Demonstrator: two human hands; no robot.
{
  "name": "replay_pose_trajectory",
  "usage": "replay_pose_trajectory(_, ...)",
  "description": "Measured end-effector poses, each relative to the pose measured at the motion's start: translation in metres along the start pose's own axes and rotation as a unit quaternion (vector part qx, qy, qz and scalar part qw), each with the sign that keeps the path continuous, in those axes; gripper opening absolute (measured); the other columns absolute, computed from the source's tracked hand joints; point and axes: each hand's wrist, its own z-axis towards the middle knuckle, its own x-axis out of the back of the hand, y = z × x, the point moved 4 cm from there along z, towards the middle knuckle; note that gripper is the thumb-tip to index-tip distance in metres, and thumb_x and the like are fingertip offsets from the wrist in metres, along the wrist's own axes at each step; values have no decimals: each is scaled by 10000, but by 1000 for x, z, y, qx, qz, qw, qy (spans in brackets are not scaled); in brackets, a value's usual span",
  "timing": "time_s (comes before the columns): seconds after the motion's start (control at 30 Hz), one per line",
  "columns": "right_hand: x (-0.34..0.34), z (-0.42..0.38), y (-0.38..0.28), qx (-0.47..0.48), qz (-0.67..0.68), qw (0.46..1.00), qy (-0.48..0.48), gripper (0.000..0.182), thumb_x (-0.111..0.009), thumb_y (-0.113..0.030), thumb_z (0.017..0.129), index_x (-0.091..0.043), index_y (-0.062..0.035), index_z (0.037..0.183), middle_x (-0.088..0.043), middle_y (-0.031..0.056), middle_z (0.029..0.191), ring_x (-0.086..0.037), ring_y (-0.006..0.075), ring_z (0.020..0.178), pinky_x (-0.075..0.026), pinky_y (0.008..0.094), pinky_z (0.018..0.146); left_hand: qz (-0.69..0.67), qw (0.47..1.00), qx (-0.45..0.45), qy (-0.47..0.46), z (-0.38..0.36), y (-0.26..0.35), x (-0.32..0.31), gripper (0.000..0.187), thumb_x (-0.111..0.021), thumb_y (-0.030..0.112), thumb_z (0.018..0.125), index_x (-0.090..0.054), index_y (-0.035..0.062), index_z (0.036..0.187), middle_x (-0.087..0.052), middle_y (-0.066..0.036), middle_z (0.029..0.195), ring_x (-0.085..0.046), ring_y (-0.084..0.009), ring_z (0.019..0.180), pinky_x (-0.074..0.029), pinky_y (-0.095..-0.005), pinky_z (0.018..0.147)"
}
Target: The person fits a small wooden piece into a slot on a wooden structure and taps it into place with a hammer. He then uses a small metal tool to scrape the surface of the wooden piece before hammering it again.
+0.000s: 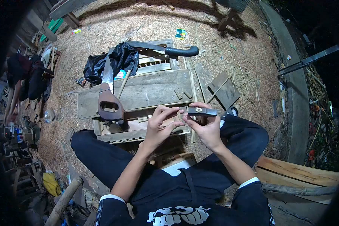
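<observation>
Holding a small wood piece at the fingertips of left hand and right hand, with a hammer also in the right. Note a handsaw across the wooden surface, with its grip over the near edge; a black bag by the far edge; two offcuts by the near right corner.

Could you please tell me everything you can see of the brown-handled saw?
The saw has a brown, wood-looking handle with a closed grip hole and a pale, metal-looking blade. It appears to lie across the plank, unheld, handle nearer the camera. The blade points toward the black bag; whether they touch is unclear.
</observation>
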Motion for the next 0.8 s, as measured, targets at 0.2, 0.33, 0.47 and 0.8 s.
replay_pose_trajectory(0.2, 4, 2, 4, 9, -10, 1000, 13, 382, -831, -47, 895, -685, -15, 1247, -770, 56, 1090, -715, 105, 1011, -568, 275, 881, 83, 997, -6, 0, 1, -1, -5, 537, -902, 171, 782, -742, 62, 1284, -700, -101, 1121, -652, -262, 1013, -523, -407, 898)
replay_pose_trajectory(0.33, 10, 3, 17, 5, -119, 993, 22, 371, -821, -21, 871, -706, -10, 1224, -790, 99, 1088, -737, 118, 1010, -581, 300, 886, 180, 983, -19, -17, 1, -3, -12, 542, -909, 237, 769, -754, 92, 1268, -706, -83, 1142, -611, -275, 1004, -462, -426, 920)
replay_pose_trajectory(0.47, 14, 5, 31, 23, -150, 988, 17, 382, -822, -20, 858, -711, -8, 1223, -799, 112, 1070, -753, 134, 1005, -586, 313, 892, 187, 981, -17, -50, 0, -17, -27, 492, -880, 200, 772, -753, 83, 1232, -702, -71, 1145, -581, -281, 1037, -443, -420, 948)
replay_pose_trajectory(0.8, 12, 9, 51, 6, -202, 979, 22, 363, -845, -6, 840, -725, 9, 1182, -784, 77, 1073, -736, 121, 989, -588, 292, 889, 199, 978, 6, -59, -3, -35, -38, 426, -827, 141, 794, -735, 86, 1206, -699, -72, 1107, -579, -292, 1089, -425, -426, 922)
